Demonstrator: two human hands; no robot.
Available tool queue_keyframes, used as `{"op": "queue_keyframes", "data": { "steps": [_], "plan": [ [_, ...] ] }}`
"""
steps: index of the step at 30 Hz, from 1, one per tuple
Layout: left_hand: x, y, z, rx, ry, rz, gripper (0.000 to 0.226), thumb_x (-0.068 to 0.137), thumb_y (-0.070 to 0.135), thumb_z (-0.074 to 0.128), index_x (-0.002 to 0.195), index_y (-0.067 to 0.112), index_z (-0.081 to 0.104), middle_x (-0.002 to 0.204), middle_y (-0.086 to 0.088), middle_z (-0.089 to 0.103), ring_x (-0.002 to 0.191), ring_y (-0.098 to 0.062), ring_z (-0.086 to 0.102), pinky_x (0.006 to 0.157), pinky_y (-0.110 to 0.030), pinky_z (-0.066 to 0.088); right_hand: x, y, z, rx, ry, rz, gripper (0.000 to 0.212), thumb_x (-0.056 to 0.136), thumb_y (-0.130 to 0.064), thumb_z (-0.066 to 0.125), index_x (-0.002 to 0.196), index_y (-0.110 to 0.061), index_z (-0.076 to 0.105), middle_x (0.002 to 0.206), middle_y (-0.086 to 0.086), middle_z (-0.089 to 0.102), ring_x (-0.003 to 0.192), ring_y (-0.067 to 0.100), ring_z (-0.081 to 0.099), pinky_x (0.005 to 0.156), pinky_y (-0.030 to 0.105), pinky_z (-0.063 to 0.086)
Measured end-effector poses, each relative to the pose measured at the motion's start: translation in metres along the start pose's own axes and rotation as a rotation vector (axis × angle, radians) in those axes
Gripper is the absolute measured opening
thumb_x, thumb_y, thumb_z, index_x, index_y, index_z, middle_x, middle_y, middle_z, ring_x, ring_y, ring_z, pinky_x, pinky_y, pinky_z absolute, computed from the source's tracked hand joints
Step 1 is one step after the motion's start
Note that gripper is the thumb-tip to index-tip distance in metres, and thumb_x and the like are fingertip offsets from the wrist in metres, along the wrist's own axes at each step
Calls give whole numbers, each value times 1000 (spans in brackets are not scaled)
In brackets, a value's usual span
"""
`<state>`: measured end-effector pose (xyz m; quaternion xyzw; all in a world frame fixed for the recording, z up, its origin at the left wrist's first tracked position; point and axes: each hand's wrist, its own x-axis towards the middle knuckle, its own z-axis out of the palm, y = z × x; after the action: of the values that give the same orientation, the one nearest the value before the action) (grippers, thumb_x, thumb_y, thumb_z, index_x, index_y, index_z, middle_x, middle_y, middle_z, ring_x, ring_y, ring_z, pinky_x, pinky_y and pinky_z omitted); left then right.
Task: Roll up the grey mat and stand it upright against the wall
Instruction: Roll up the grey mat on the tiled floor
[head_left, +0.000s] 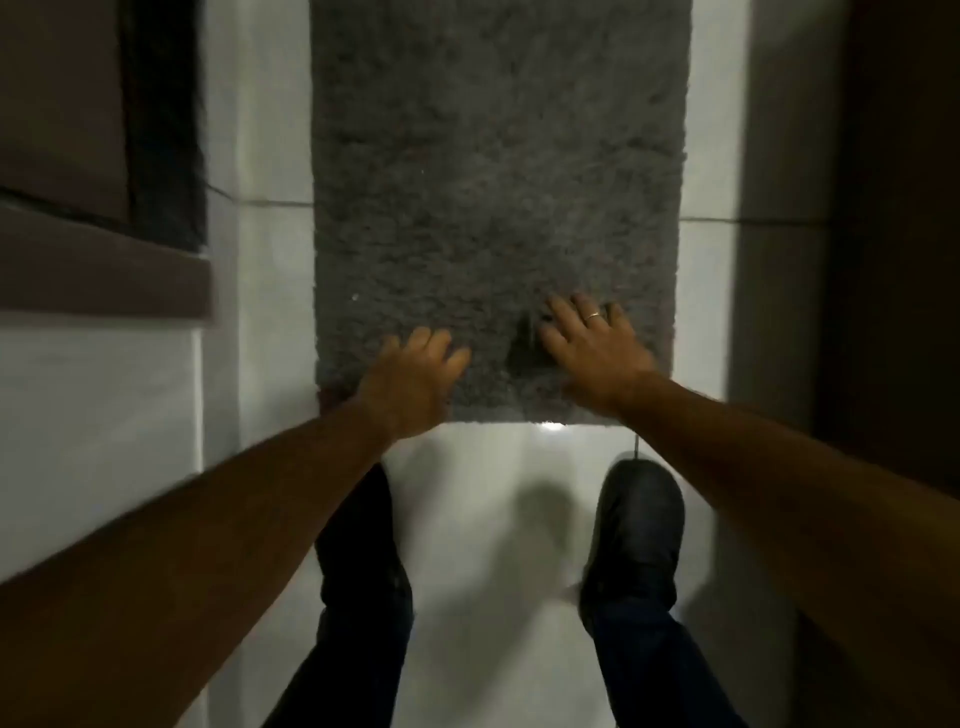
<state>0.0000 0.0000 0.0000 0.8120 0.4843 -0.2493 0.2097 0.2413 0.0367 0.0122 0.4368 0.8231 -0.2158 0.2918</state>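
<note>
Flat on the glossy white tiled floor (498, 519): shaggy grey rectangular mat (498, 182), unrolled; left hand (415, 379) and right hand (597, 348) spread wide, empty, at its near edge.

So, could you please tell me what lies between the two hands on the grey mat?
Only mat pile: in the head view, the left hand and right hand rest on the grey mat, with a small dark crease between.
</note>
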Motion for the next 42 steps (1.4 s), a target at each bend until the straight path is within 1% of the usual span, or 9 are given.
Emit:
{"op": "queue_keyframes", "data": {
  "steps": [4, 7, 13, 16, 20, 27, 32, 35, 42],
  "plan": [
    [23, 15, 73, 173, -136, 78, 96, 78, 54, 69, 151, 25, 16, 153, -15, 25, 137, -38, 26, 102, -63, 38, 22, -8, 68, -71, -4, -25, 77, 88, -40, 64, 150, -13, 28, 165, 18, 13, 147, 42, 19, 115, 64, 25],
    [38, 13, 95, 219, -59, 66, 102, 70, 61, 73, 149, 30, 18, 149, -16, 31, 131, -41, 32, 93, -64, 41, 28, -7, 96, -82, 33, -51, 80, 85, -45, 64, 150, -13, 28, 165, 18, 14, 147, 41, 21, 114, 62, 26],
    [41, -7, 75, 245, 4, 258, 62, 83, 40, 67, 138, 19, 48, 131, -20, 56, 114, -46, 52, 69, -51, 56, 14, 1, 95, -87, 47, -80, 90, 80, -52, 68, 152, -13, 31, 165, 20, 19, 147, 43, 24, 114, 67, 25],
    [38, -12, 56, 26, 30, 251, 34, 84, 19, 71, 116, 6, 65, 112, -21, 67, 100, -45, 63, 56, -46, 58, 7, 3, 80, -65, 24, -65, 72, 83, -46, 68, 142, -13, 45, 156, 19, 37, 138, 42, 39, 108, 63, 36],
    [48, -28, 33, -217, 162, 74, 27, 98, 19, 55, 117, 3, 64, 108, -22, 69, 91, -40, 66, 71, -49, 57, 12, 19, 61, 7, 152, -39, 30, 95, -26, 59, 122, -13, 63, 122, 15, 62, 108, 38, 57, 88, 51, 47],
    [79, -29, 23, -169, 289, -274, 29, 89, 40, 65, 99, 13, 60, 102, -13, 61, 99, -34, 53, 86, -49, 40, 47, 29, 39, 21, 145, 138, 40, 89, -23, 67, 126, -15, 52, 126, 15, 57, 116, 37, 52, 94, 53, 43],
    [68, -23, 43, -102, 261, -183, 38, 95, 48, 52, 108, 13, 59, 112, -14, 62, 104, -34, 52, 88, -49, 40, 41, 20, 60, 27, 184, 136, 30, 92, -22, 62, 118, -9, 60, 117, 16, 63, 107, 38, 56, 88, 52, 47],
    [50, -25, 59, -14, 146, -125, 70, 82, 65, 61, 128, 13, 51, 128, -16, 56, 112, -36, 51, 88, -49, 42, 33, 22, 69, -4, 180, 90, 50, 88, -48, 63, 118, -9, 61, 116, 15, 62, 104, 37, 57, 86, 51, 47],
    [53, -35, 60, -51, 211, -41, 46, 75, 15, 79, 119, 13, 66, 113, -18, 65, 102, -40, 60, 81, -50, 46, 31, 25, 73, 42, 153, 149, 36, 88, -29, 69, 116, -7, 63, 115, 18, 67, 106, 39, 61, 89, 53, 48]
  ]
}}
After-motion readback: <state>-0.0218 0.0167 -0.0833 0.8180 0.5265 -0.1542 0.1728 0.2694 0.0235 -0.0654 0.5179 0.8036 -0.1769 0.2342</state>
